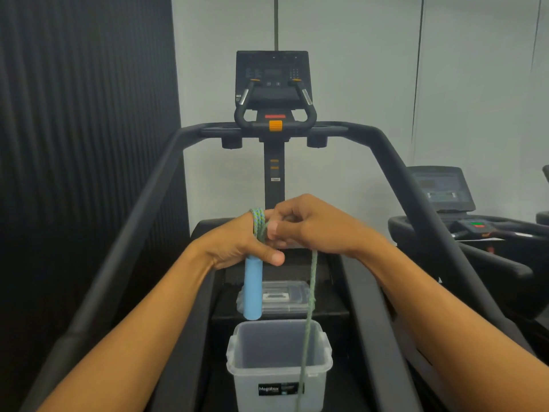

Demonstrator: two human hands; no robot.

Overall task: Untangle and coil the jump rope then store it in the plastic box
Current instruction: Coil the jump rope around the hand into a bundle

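My left hand [240,243] grips the light blue handle [252,289] of the jump rope, which points down. Several turns of the green-blue rope [257,220] are wound around that hand's fingers. My right hand [312,226] pinches the rope right beside the left fingers. A loose length of rope [310,307] hangs down from my right hand, passing in front of the open clear plastic box [237,356] below and leaving the frame at the bottom. The box's inside shows nothing but the rope strand crossing it.
The box stands on a treadmill deck. Its clear lid [282,297] lies just beyond it. Black handrails [142,209] run along both sides, with the console [273,75] ahead. A second treadmill [463,215] is at the right, and a dark ribbed wall [86,114] at the left.
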